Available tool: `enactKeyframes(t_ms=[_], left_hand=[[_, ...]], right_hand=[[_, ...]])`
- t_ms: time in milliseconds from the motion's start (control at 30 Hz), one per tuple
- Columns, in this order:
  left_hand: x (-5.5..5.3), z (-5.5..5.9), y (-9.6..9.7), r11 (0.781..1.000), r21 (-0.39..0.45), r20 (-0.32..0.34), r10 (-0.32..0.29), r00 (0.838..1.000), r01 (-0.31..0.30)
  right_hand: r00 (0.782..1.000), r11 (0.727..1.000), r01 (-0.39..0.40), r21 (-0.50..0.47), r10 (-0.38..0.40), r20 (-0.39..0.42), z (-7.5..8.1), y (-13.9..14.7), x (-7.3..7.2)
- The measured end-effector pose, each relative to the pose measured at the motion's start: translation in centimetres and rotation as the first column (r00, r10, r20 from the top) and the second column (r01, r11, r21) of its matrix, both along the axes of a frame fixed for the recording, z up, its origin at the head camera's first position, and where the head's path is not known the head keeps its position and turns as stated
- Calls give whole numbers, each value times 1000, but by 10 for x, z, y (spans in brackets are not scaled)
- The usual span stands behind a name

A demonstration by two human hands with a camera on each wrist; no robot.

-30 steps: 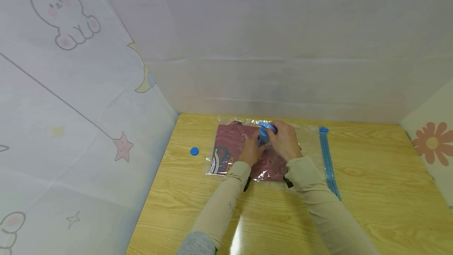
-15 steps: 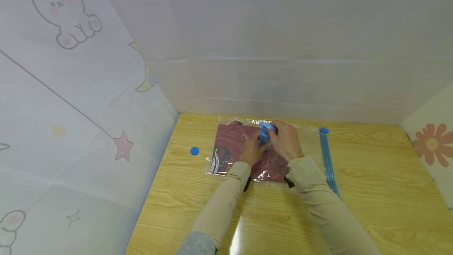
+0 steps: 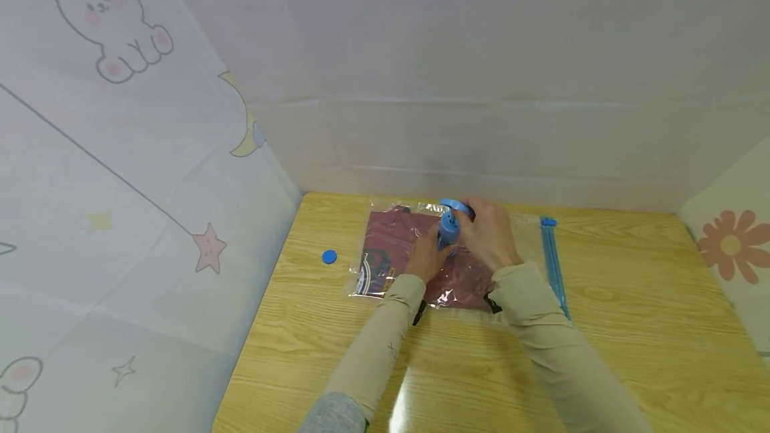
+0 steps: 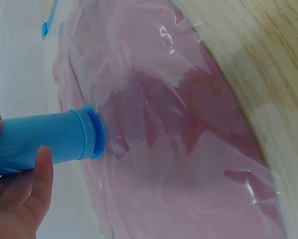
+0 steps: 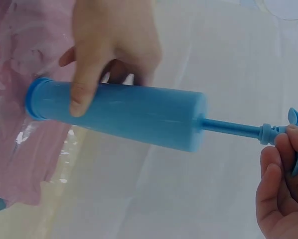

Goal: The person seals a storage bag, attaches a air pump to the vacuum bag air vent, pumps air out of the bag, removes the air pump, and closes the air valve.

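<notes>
A blue hand pump [image 5: 139, 114] stands with its base on a clear zip bag [image 3: 529, 246] that holds folded maroon cloth [image 3: 391, 232]. My left hand [image 3: 426, 256] grips the pump's barrel, thumb and fingers on opposite sides. With its fingers curled round the pump's handle [image 3: 457, 206], my right hand [image 3: 490, 236] holds it above the barrel. A length of plunger rod [image 5: 231, 128] shows between barrel and handle in the right wrist view. In the left wrist view the pump's lower end meets a blue ring [image 4: 96, 134] on the wrinkled plastic.
A small round blue cap [image 3: 329, 256] lies on the wooden table [image 3: 301, 353], left of the bag. Along the bag's right edge runs a blue zip strip [image 3: 554, 266] with a slider [image 3: 549, 222] at its far end. White printed sheets [image 3: 451, 72] wall in the back and sides.
My right hand has drawn the pump's handle up away from the barrel, baring the rod. The bag's zip edge has shifted slightly left. My left hand keeps its place on the barrel.
</notes>
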State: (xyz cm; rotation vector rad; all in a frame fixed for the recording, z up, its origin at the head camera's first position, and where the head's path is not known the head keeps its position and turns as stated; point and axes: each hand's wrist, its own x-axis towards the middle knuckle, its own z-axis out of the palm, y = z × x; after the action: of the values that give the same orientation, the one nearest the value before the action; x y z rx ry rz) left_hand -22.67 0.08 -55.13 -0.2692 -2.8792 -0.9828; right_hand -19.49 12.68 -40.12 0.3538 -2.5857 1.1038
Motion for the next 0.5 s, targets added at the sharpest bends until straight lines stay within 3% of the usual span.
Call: enactKeyframes(t_ms=[200, 500], left_hand=[[1, 1, 1, 1000, 13, 4, 13, 1000, -13], [2, 2, 2, 1000, 24, 4, 21, 1000, -21]], right_hand=[[988, 1000, -2, -29, -3, -155, 21, -3, 5], [963, 997, -28, -78, 6, -269, 51, -5, 13]])
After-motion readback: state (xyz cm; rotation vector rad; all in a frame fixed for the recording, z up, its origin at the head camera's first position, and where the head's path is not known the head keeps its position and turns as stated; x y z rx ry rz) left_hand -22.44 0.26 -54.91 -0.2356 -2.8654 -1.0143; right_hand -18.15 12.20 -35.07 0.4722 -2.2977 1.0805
